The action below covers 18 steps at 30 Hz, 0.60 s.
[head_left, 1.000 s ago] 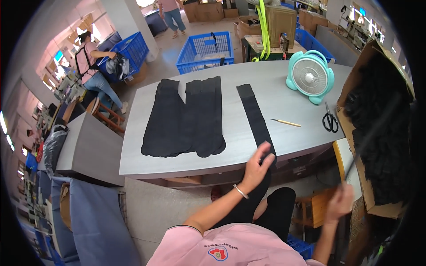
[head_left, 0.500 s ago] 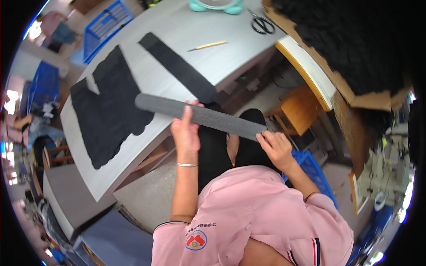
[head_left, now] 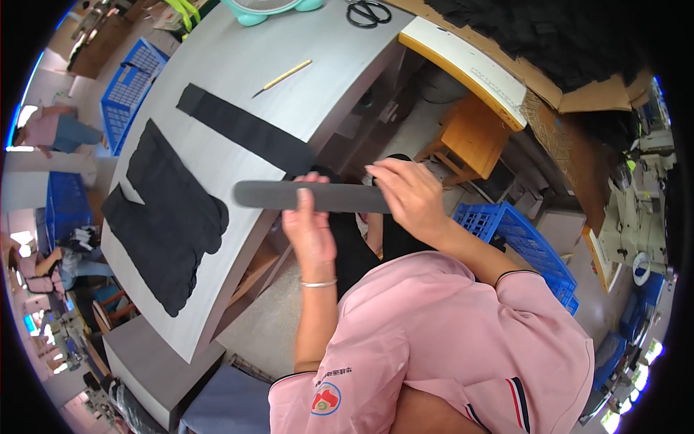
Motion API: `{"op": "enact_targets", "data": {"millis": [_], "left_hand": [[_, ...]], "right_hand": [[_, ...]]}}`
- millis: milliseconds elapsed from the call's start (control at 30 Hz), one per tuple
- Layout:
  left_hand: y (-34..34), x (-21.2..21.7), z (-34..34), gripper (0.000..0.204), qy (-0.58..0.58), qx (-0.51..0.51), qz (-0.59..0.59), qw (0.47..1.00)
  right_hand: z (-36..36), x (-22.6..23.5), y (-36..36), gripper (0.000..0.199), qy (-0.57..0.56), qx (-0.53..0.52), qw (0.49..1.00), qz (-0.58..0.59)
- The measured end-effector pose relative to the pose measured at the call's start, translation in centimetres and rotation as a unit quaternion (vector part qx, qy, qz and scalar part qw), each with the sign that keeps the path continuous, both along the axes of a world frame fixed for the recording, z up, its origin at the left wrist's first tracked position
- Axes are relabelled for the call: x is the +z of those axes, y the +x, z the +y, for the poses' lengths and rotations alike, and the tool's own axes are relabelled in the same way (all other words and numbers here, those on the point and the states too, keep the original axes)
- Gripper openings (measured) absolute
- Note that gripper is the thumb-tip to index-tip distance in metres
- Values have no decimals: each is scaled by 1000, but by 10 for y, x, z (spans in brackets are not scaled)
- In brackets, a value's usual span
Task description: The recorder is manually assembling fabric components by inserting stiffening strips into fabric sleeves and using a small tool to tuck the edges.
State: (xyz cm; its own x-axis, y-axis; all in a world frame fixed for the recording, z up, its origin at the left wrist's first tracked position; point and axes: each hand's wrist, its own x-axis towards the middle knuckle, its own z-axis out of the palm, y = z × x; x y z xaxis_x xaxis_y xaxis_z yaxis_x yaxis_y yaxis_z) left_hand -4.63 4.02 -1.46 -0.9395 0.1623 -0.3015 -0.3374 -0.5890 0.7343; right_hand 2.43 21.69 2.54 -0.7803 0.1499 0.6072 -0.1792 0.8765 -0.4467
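A long dark grey strip (head_left: 267,195) with a rounded left end lies level in front of my lap. My left hand (head_left: 312,235) is closed on it near the middle, thumb on the upper face and fingers behind. Over the strip's right part is my right hand (head_left: 413,199), hiding that end. Its fingers are bunched together, with the tips just above the strip's upper edge; what they pinch, if anything, is hidden. On the grey table (head_left: 217,311) to the left lie a black cut fabric piece (head_left: 170,217) and a straight black band (head_left: 238,130).
A thin pointed tool with a pale handle (head_left: 285,77) and black scissors (head_left: 367,13) rest farther back, near a turquoise-rimmed object (head_left: 271,9). At right are a wooden stool (head_left: 473,137), a blue crate (head_left: 520,246) and a cardboard box (head_left: 600,94) of black material.
The strip has swung from slanting to level and now shows a smoother face. My right hand has moved up and left, over the strip. The view has shifted, with the table lower and farther left.
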Motion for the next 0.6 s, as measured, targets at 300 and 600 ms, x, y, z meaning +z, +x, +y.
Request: {"op": "enact_targets", "data": {"millis": [300, 600], "left_hand": [[47, -3, 44, 31, -94, -125, 87, 984], [-73, -10, -8, 51, -620, -89, 494, 603]], "right_hand": [[-24, 3, -58, 26, -309, 99, 926, -193], [-6, -26, -57, 17, -47, 82, 987, -130]]}}
